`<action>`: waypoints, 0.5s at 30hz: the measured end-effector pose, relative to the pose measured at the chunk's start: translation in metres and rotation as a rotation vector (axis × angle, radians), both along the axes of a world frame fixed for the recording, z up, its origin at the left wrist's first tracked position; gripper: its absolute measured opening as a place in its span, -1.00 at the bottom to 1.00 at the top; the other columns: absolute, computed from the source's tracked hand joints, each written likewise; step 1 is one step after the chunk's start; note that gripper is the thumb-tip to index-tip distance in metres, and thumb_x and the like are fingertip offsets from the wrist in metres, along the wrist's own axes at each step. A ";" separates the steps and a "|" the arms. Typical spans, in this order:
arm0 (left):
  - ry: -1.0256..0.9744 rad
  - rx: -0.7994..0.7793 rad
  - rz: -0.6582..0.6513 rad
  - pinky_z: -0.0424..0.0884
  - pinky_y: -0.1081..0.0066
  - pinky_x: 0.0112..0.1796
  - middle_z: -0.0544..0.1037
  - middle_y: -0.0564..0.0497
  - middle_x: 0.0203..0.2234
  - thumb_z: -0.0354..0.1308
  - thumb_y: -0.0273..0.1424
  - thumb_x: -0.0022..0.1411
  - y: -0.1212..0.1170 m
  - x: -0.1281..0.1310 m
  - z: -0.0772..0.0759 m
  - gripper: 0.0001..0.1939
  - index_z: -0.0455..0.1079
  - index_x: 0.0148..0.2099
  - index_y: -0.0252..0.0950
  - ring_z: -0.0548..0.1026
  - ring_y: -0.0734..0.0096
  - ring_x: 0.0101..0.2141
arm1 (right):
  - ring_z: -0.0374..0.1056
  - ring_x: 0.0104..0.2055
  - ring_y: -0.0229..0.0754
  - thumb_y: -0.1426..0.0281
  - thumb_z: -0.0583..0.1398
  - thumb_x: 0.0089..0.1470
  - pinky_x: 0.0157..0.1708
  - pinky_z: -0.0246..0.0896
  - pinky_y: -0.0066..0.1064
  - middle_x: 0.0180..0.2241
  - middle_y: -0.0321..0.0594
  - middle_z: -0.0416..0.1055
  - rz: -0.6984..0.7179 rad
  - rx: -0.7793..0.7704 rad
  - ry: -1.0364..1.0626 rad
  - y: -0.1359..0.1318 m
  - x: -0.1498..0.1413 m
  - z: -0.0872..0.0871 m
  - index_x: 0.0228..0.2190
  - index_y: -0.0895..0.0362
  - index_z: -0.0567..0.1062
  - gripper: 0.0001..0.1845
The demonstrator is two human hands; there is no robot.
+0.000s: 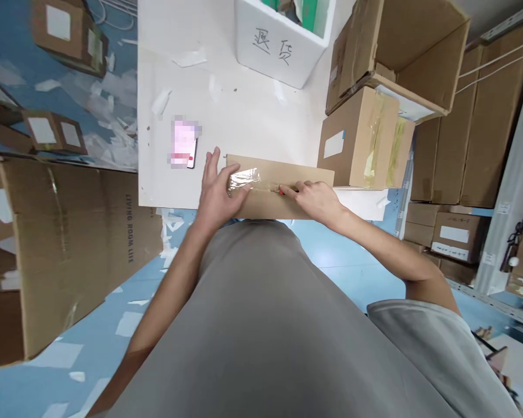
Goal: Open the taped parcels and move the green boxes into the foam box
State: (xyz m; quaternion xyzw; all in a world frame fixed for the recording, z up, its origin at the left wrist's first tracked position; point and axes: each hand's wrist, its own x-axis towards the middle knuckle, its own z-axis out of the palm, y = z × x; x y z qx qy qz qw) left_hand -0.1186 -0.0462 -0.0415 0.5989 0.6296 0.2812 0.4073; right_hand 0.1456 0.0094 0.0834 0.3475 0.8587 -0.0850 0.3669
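Note:
A flat brown cardboard box (300, 174) lies at the near edge of the white table (226, 110), with a strip of clear tape (246, 180) along its top seam. My left hand (218, 188) rests flat on the box's left end, fingers stretched out over the tape. My right hand (316, 197) is closed in a pinch on a small red-tipped tool (282, 189) pressed against the seam at the middle of the box.
A phone (183, 142) lies on the table left of the box. A white foam bin (283, 38) stands at the back. Taped and open cartons (366, 139) crowd the table's right side. A large carton (65, 244) stands on the littered blue floor at left.

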 end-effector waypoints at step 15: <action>0.297 0.006 -0.059 -0.39 -0.31 0.63 0.01 0.08 0.75 -0.05 0.22 0.65 0.018 0.056 0.008 -0.23 0.31 0.66 -0.01 -0.23 -0.13 0.73 | 0.60 -0.17 -0.02 0.73 0.11 0.38 -0.32 0.05 -0.25 -0.03 0.00 0.72 -0.145 -0.033 0.016 0.011 0.128 0.005 0.51 -0.06 0.45 -0.18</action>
